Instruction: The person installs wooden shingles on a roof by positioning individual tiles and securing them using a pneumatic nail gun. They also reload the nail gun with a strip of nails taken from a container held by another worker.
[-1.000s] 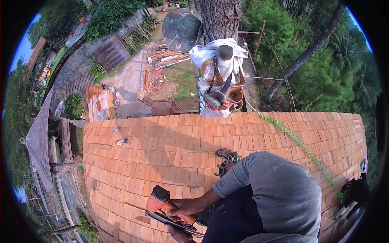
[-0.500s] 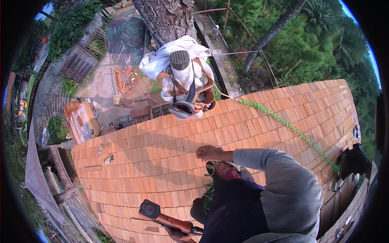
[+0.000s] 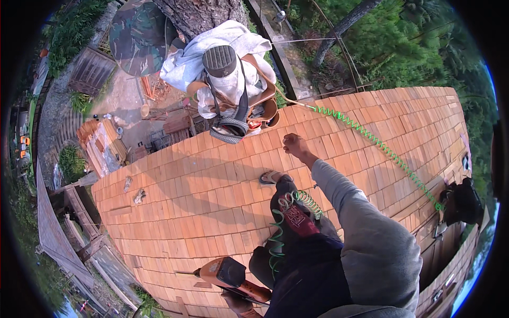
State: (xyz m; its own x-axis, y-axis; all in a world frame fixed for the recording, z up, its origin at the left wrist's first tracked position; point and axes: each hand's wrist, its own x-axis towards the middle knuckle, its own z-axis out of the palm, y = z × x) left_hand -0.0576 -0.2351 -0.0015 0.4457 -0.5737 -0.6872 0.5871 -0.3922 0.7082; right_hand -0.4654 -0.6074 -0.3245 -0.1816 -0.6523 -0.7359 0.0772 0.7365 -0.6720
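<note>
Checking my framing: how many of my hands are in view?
2: left hand holding the orange-and-black tool, partly hidden by it; right hand stretched out over the wooden shingles.

1. Bright daylight from the right; long shadow (image 3: 196,183) falls left across wooden shingles (image 3: 217,236)
2. White cloth (image 3: 236,37) near washed out
3. Fisheye bows roof edge (image 3: 371,95); black surround, blue-fringed rim
4. Rim foliage (image 3: 474,114) dim, soft

The near tool (image 3: 234,281) is coloured orange and black, the coiled hose (image 3: 380,145) green; the far-left cover (image 3: 139,40) is camouflage-patterned.
</note>
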